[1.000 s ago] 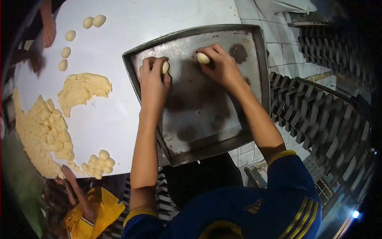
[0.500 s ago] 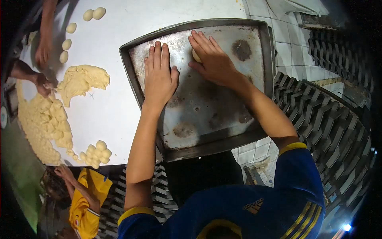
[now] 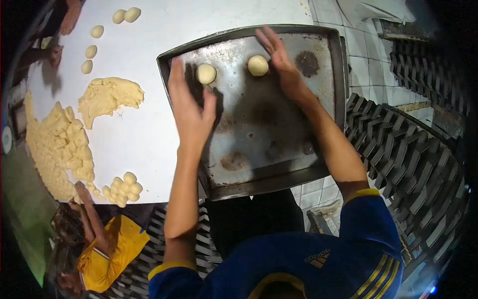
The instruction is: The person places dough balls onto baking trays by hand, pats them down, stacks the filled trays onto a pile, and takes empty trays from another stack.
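Note:
Two round dough balls, one on the left (image 3: 206,74) and one on the right (image 3: 258,65), sit on the worn metal baking tray (image 3: 249,159) near its far side. My left hand (image 3: 189,107) hovers over the tray's left part, just left of the first ball, with the thumb spread from the fingers. Turned on edge, my right hand (image 3: 284,62) is to the right of the second ball, its fingers stretched out and slightly blurred. Neither hand holds anything.
On the white table (image 3: 144,144) lie a flat dough piece (image 3: 107,97), a large dough mass (image 3: 62,144), a cluster of dough balls (image 3: 123,189) and several single balls. Other people's hands (image 3: 55,56) are at the left edge; a person in yellow (image 3: 114,251) is lower left. Stacked dark metal pans (image 3: 393,144) stand right.
Both hands have lifted off the dough balls and moved apart, left hand leftward, right hand rightward, uncovering both balls. The co-worker's hands at the left have drawn back from the dough.

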Demonstrator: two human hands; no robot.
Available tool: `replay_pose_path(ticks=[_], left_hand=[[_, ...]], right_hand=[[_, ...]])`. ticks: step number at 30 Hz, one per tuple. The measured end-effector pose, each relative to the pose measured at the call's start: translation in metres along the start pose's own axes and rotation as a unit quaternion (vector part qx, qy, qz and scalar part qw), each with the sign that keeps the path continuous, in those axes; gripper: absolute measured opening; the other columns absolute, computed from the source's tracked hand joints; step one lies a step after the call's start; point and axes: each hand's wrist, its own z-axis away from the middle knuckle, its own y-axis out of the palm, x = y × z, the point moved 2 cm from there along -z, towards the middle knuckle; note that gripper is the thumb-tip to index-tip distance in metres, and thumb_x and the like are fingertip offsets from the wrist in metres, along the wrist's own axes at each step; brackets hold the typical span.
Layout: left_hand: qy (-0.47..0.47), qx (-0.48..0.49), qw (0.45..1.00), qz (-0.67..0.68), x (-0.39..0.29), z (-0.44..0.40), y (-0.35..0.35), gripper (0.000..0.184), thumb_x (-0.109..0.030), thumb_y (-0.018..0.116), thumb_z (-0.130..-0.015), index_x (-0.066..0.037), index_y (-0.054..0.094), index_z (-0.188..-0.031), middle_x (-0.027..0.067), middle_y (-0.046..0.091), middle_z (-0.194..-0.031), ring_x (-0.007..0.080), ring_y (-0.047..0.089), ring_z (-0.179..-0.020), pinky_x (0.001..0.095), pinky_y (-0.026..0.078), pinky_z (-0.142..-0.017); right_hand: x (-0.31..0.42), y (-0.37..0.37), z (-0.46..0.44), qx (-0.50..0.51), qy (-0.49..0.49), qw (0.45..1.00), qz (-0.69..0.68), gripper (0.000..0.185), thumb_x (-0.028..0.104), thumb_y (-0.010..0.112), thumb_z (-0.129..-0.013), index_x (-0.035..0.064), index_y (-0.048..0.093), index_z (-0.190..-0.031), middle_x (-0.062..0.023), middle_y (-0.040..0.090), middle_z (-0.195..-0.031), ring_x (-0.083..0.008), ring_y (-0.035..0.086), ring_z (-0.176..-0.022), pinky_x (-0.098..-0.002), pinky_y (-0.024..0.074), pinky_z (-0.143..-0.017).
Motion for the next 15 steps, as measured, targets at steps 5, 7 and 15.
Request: replay_pose_path(ticks=[5,7,15], left_hand=[[-0.129,0.077,0.986,-0.067,-0.013,0.053,-0.037,0.055,-0.008,0.072,-0.098,0.007,0.058,-0.150,0.0316,0.064,-0.137,0.0498,0.064,-0.127,0.0490,0.052,-0.111],[-0.104,0.051,0.985,-0.126,-0.014,0.057,-0.027,0.052,-0.011,0.076,-0.100,0.004,0.062,-0.147,0.0284,0.066,-0.134,0.0451,0.067,-0.124,0.0483,0.054,-0.106],[-0.074,0.068,0.985,-0.138,0.012,0.021,0.005,0.017,-0.018,0.072,-0.105,-0.002,0.069,-0.102,0.0243,0.074,-0.090,0.0484,0.071,-0.082,0.0549,0.056,-0.070]], right_hand=[[0.029,0.004,0.028,-0.029,0.050,0.980,-0.192,0.064,0.046,0.049,-0.119,0.0035,0.046,-0.166,-0.0175,0.051,-0.168,-0.0286,0.046,-0.157,-0.0422,0.0329,-0.130],[0.041,0.011,0.039,-0.026,0.079,0.988,-0.132,0.056,0.041,0.050,-0.120,0.0015,0.054,-0.158,-0.0176,0.058,-0.159,-0.0280,0.051,-0.150,-0.0407,0.0334,-0.128],[0.074,0.030,0.040,-0.062,0.071,0.994,-0.057,0.036,0.025,0.066,-0.112,0.0070,0.066,-0.143,-0.0137,0.070,-0.137,-0.0286,0.065,-0.132,-0.0397,0.0481,-0.115]])
